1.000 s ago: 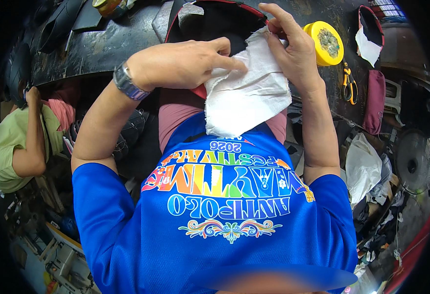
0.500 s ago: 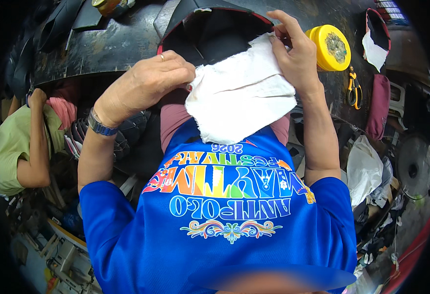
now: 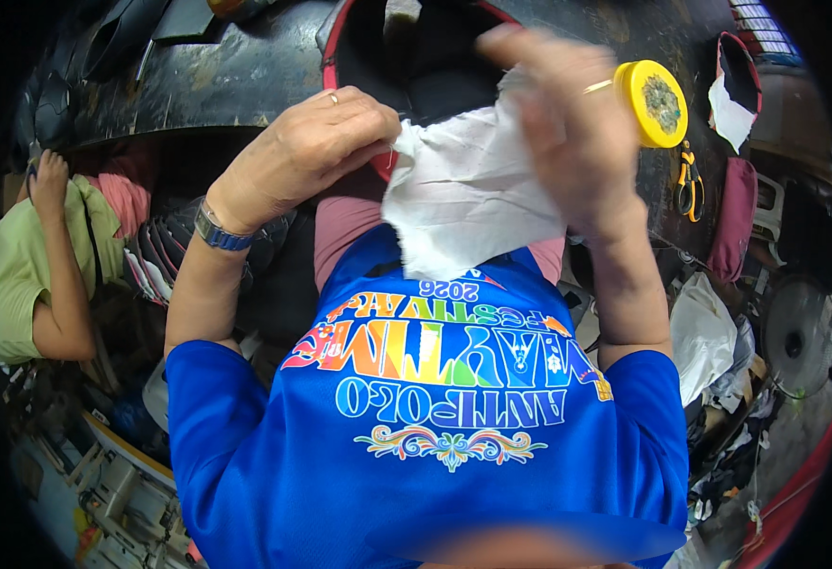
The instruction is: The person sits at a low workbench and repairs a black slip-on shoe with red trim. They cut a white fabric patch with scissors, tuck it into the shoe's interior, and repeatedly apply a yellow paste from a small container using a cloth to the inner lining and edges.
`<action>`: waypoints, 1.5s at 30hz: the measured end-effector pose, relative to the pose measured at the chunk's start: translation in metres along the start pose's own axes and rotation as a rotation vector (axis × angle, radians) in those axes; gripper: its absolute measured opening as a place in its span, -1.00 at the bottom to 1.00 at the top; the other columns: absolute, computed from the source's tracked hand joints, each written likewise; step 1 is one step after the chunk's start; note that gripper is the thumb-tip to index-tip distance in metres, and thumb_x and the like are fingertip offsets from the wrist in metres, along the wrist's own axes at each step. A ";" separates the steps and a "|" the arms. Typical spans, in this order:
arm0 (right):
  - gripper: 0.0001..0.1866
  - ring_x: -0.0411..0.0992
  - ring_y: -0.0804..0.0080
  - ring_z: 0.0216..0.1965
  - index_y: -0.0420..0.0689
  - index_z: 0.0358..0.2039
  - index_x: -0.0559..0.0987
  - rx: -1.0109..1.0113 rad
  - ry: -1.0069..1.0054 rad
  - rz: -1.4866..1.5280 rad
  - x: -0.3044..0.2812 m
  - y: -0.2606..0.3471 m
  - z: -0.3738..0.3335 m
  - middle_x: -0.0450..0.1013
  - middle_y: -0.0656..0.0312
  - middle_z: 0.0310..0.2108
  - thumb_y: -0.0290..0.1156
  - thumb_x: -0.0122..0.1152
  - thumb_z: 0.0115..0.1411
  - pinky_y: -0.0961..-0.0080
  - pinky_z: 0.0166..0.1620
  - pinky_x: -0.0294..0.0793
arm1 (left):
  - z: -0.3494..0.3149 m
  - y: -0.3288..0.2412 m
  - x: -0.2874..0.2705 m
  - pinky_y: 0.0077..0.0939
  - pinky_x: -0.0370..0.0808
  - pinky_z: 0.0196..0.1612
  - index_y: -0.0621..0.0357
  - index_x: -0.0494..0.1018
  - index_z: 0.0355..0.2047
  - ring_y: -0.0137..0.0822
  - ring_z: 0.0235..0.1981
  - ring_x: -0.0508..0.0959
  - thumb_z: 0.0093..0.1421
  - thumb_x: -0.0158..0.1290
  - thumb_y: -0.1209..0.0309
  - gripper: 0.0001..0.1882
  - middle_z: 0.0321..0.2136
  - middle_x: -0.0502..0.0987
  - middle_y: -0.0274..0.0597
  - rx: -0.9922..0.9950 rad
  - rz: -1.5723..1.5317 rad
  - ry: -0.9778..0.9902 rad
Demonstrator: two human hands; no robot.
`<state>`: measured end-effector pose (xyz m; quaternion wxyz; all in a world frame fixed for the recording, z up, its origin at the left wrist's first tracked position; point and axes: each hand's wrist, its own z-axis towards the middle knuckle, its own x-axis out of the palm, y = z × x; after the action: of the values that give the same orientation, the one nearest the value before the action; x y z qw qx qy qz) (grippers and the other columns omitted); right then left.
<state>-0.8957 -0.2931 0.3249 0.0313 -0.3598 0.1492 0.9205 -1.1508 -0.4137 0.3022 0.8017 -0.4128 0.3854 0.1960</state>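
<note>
Across my lap and the table's near edge lies a curved black piece with a red edge [image 3: 435, 71], its kind unclear. A white cloth [image 3: 463, 194] with frayed edges hangs from its near side. My left hand [image 3: 316, 142], with a ring and a wristwatch, is closed in a pinch on the cloth's left corner beside the red edge. My right hand [image 3: 582, 137] hovers over the cloth's right side, smeared by motion, so its fingers and grip are unreadable. A thin pale streak shows beside it.
Right of my hand stands a yellow tub [image 3: 656, 104], with orange-and-black-handled cutters [image 3: 689, 185] and a maroon pouch [image 3: 734, 218] nearby. A similar red-edged piece [image 3: 739, 76] lies beyond. Left, a co-worker in a light green shirt [image 3: 36, 275] sits beside stacked dark pieces [image 3: 165, 251].
My right hand has left its pinch at the cloth's upper right corner and is moving fast over the cloth. My left hand keeps its pinch; the view has shifted slightly.
</note>
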 end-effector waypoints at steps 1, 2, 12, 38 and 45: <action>-0.45 0.59 0.18 -0.18 -0.18 0.10 0.59 -0.031 0.112 0.163 0.006 0.014 -0.002 0.60 0.10 -0.16 -0.76 0.24 0.05 0.31 -0.09 0.58 | 0.002 0.001 0.001 -0.29 0.55 -0.11 0.21 0.48 -0.21 -0.07 -0.21 0.59 0.16 0.22 0.55 -0.80 -0.30 0.56 -0.11 0.001 -0.008 -0.001; -0.40 0.59 0.16 -0.13 -0.19 0.16 0.55 -0.022 0.235 0.224 0.011 0.024 -0.003 0.60 0.06 -0.15 -0.78 0.20 0.05 0.27 -0.05 0.58 | 0.002 0.000 0.002 -0.28 0.55 -0.13 0.20 0.50 -0.17 -0.08 -0.25 0.59 0.15 0.23 0.54 -0.76 -0.32 0.55 -0.13 0.031 0.043 -0.032; -0.12 0.43 0.07 0.21 0.15 0.43 0.31 0.208 0.416 0.128 0.026 0.005 -0.043 0.54 0.11 0.13 -0.72 0.21 0.09 0.13 0.32 0.34 | 0.000 0.005 0.006 -0.40 0.60 -0.20 0.10 0.61 -0.25 -0.19 -0.26 0.62 0.03 0.25 0.54 -0.77 -0.27 0.53 -0.22 -0.023 0.175 0.000; -0.49 0.59 0.04 -0.18 -0.20 0.03 0.61 -0.043 0.084 0.223 -0.024 0.021 -0.059 0.59 0.05 -0.16 -0.68 0.28 -0.02 0.14 -0.05 0.60 | -0.024 0.004 -0.001 -0.16 0.53 0.11 0.26 0.53 -0.17 0.02 0.03 0.52 0.04 0.20 0.42 -0.68 0.04 0.52 0.03 -0.067 0.023 0.165; -0.59 0.56 0.37 -0.16 -0.10 0.20 0.52 0.894 -0.011 -0.468 -0.145 -0.082 -0.154 0.58 0.14 -0.15 -0.49 0.22 0.33 0.44 -0.01 0.52 | -0.011 -0.004 0.014 -0.17 0.54 0.04 0.20 0.61 -0.25 0.02 -0.07 0.56 0.15 0.25 0.31 -0.76 -0.13 0.58 0.00 -0.199 0.244 0.192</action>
<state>-0.6746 -0.2532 0.2947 0.3888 -0.3302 0.4439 0.7367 -1.1442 -0.4254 0.2895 0.6868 -0.4570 0.4860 0.2886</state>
